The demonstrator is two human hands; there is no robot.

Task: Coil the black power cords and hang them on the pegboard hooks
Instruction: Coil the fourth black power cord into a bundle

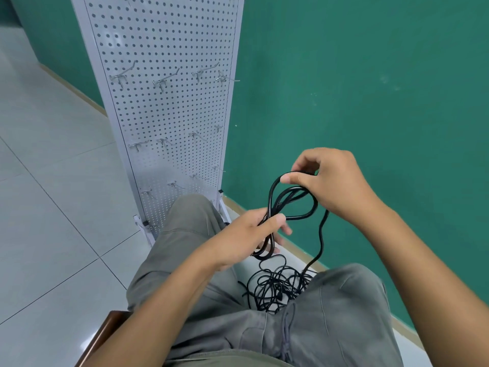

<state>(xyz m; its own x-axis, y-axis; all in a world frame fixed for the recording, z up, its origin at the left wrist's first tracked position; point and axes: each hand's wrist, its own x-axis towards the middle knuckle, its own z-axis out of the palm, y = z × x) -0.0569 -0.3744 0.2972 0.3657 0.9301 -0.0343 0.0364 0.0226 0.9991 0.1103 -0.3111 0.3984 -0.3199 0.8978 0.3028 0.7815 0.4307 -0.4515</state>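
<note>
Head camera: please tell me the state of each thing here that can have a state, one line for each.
black power cord: partly coiled, loops held by both hands, the rest trailing down.
cord pile: tangled on the floor between the legs.
left hand: grips the loops' lower end.
right hand: pinches the top loop.
pegboard: upright, nothing hung.
hooks: bare.

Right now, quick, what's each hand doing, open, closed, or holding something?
Left hand: closed, gripping the gathered loops of the black power cord.
Right hand: closed, pinching the top of the cord's loop between thumb and fingers.
</note>
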